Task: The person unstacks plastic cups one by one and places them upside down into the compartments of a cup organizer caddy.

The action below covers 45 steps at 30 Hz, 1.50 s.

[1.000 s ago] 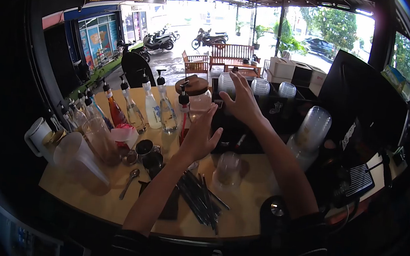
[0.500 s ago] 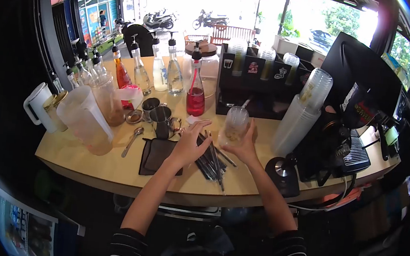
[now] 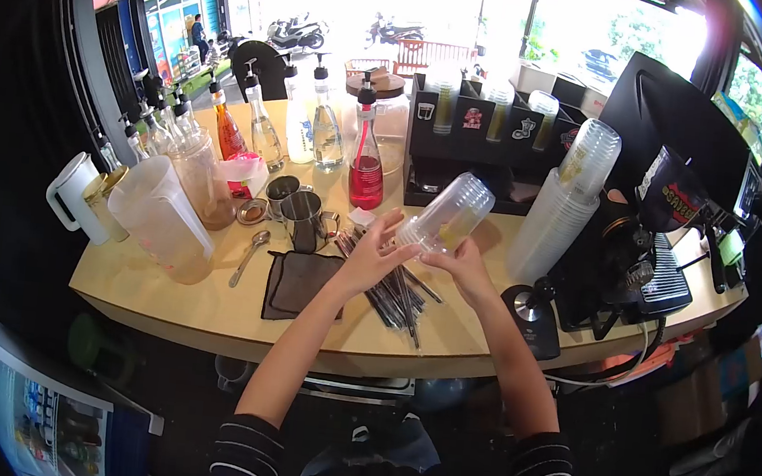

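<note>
A short stack of clear plastic cups (image 3: 455, 210) is tilted above the counter, its rims up to the right. My right hand (image 3: 468, 269) is closed around the lower right of the stack. My left hand (image 3: 377, 261) has its fingers against the lower left end, with the thumb close to the cups. Beneath my hands lies a loose pile of dark wrapped straws (image 3: 400, 304). A bottle of red syrup (image 3: 367, 177) with a black pump stands just beyond my left hand. Metal pitchers (image 3: 302, 221) are to its left, behind a folded dark cloth (image 3: 303, 290).
Tall stacked cups (image 3: 552, 222) stand right, beside a tamper (image 3: 531, 317) and a coffee machine (image 3: 662, 274). A black organizer (image 3: 471, 155) holds more cups at the back. Left are a plastic jug (image 3: 162, 226), a spoon (image 3: 249, 257) and several pump bottles (image 3: 264, 135).
The cup stack has risen and tipped, its rims now up to the right. My left hand has moved right onto the cups. My right hand still holds them.
</note>
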Motion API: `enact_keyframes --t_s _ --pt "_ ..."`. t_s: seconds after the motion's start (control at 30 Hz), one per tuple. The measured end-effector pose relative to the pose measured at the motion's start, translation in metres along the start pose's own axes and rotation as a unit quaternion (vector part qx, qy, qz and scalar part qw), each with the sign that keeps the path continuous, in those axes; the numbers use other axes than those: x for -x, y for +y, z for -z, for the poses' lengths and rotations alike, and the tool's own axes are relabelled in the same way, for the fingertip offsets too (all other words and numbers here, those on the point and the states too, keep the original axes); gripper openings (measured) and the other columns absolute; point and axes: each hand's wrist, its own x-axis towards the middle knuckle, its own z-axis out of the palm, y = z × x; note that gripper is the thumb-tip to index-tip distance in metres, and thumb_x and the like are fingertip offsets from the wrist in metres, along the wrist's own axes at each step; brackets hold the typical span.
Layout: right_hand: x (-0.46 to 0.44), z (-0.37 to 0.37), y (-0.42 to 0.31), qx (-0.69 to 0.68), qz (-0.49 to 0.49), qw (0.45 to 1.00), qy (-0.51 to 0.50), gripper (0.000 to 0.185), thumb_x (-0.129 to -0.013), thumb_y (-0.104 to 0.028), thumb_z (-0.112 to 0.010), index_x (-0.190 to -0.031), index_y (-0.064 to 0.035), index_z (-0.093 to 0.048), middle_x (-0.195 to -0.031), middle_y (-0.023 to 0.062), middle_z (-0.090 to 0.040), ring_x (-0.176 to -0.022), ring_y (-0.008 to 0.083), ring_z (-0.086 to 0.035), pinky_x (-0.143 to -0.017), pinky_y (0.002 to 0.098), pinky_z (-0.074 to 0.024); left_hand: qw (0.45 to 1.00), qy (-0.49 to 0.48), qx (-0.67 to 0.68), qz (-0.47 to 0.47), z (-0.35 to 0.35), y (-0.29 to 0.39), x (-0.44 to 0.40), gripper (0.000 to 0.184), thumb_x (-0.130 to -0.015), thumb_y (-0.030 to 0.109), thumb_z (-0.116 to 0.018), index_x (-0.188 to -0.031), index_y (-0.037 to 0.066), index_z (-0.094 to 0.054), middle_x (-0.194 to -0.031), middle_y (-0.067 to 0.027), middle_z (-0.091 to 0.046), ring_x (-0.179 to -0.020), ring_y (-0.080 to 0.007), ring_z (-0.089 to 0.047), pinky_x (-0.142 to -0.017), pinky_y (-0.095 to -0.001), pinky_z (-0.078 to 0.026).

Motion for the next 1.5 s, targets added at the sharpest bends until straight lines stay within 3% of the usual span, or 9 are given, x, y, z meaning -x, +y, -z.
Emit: enact_keyframes --t_s 0.1,0.47,0.63,0.97,1.13,1.27,1.33,1.43,1.5 --pt "0.01 -0.003 -0.004 -0.046 0.003 0.998 -0.032 0.069 -0.065 -0.007 -0.076 -0.122 0.0001 -0.038 -0.116 0.0103 -0.051 -0.108 0.0188 -0.052 -0.094 0.0325 -0.04 0.987 -0.109 0.094 0.072 -0.002 0.012 -0.003 0.068 -0.081 0.026 -0.067 -0.131 -0.003 -0.032 -0.124 -0.0135 -0.048 -0.114 -0.0182 -0.048 -0.096 -0.0329 -0.039" --pt "0.009 0.02 -0.022 -0.256 0.009 0.966 0.024 0.065 -0.067 -0.001 -0.074 -0.121 -0.0013 -0.038 -0.114 0.01 -0.052 -0.106 0.0194 -0.053 -0.093 0.0332 -0.0421 0.99 -0.13 0.001 0.052 -0.003 0.0 -0.005 0.068 -0.069 0.025 -0.078 -0.121 -0.003 -0.045 -0.107 -0.0093 -0.058 -0.094 -0.0148 -0.059 -0.082 -0.0275 -0.048" --pt "-0.006 0.031 -0.046 0.091 0.167 0.974 0.121 0.078 -0.064 -0.005 -0.076 -0.128 -0.0032 -0.031 -0.121 0.0127 -0.047 -0.112 0.0216 -0.048 -0.094 0.0345 -0.0406 0.978 -0.028 -0.2 0.046 -0.014 -0.003 -0.021 0.082 -0.057 0.028 -0.085 -0.12 -0.005 -0.043 -0.105 -0.0124 -0.056 -0.097 -0.0169 -0.057 -0.084 -0.0281 -0.047" --pt "0.012 0.022 -0.074 0.208 0.234 0.941 0.128 0.09 -0.057 -0.021 -0.083 -0.126 0.0007 -0.029 -0.115 0.0167 -0.044 -0.107 0.0246 -0.047 -0.089 0.0358 -0.0413 0.89 -0.062 -0.448 -0.056 -0.032 -0.034 -0.048 0.085 -0.053 0.039 -0.083 -0.116 -0.002 -0.043 -0.111 -0.0204 -0.05 -0.109 -0.0345 -0.048 -0.093 -0.0386 -0.039" --pt "0.016 0.009 -0.079 0.178 0.206 0.96 0.067 0.093 -0.057 -0.024 -0.084 -0.127 0.0003 -0.028 -0.117 0.0155 -0.045 -0.106 0.0234 -0.049 -0.09 0.0359 -0.0414 0.922 -0.16 -0.354 0.001 -0.007 -0.027 -0.052 0.09 -0.065 0.032 -0.075 -0.131 -0.009 -0.028 -0.127 -0.0237 -0.041 -0.119 -0.0362 -0.039 -0.101 -0.0369 -0.033" --pt "0.025 -0.001 -0.092 0.163 0.175 0.971 -0.019 0.089 -0.059 -0.022 -0.084 -0.128 -0.0003 -0.032 -0.12 0.014 -0.045 -0.11 0.0235 -0.05 -0.09 0.0353 -0.0439 0.954 -0.052 -0.286 -0.07 0.029 0.024 -0.044 0.09 -0.074 0.033 -0.068 -0.139 -0.002 -0.016 -0.135 -0.022 -0.034 -0.125 -0.0314 -0.036 -0.104 -0.0353 -0.03" --pt "0.027 -0.009 -0.094 0.156 0.15 0.974 -0.068 0.087 -0.059 -0.021 -0.084 -0.128 -0.0009 -0.035 -0.12 0.0134 -0.045 -0.111 0.0232 -0.049 -0.088 0.0347 -0.0461 0.986 0.034 0.144 -0.08 0.035 0.068 -0.032 0.085 -0.08 0.037 -0.064 -0.141 0.003 -0.014 -0.136 -0.0189 -0.035 -0.123 -0.0257 -0.038 -0.104 -0.0362 -0.029" --pt "0.029 -0.028 -0.098 0.151 0.109 0.971 -0.152 0.081 -0.06 -0.019 -0.083 -0.126 -0.0025 -0.04 -0.121 0.0126 -0.044 -0.11 0.0218 -0.05 -0.078 0.0327 -0.0519 0.947 -0.096 0.272 -0.141 0.051 0.095 -0.006 0.083 -0.082 0.043 -0.06 -0.141 0.004 -0.017 -0.136 -0.0157 -0.036 -0.122 -0.021 -0.039 -0.103 -0.0362 -0.03" --pt "0.024 -0.036 -0.096 0.157 0.117 0.961 -0.196 0.08 -0.063 -0.018 -0.082 -0.128 -0.0031 -0.038 -0.119 0.0118 -0.045 -0.106 0.0209 -0.052 -0.076 0.0305 -0.052 0.968 -0.098 0.179 -0.143 0.064 0.106 0.009 0.082 -0.079 0.034 -0.066 -0.14 0.004 -0.02 -0.134 -0.0139 -0.037 -0.12 -0.0198 -0.041 -0.102 -0.0339 -0.032"
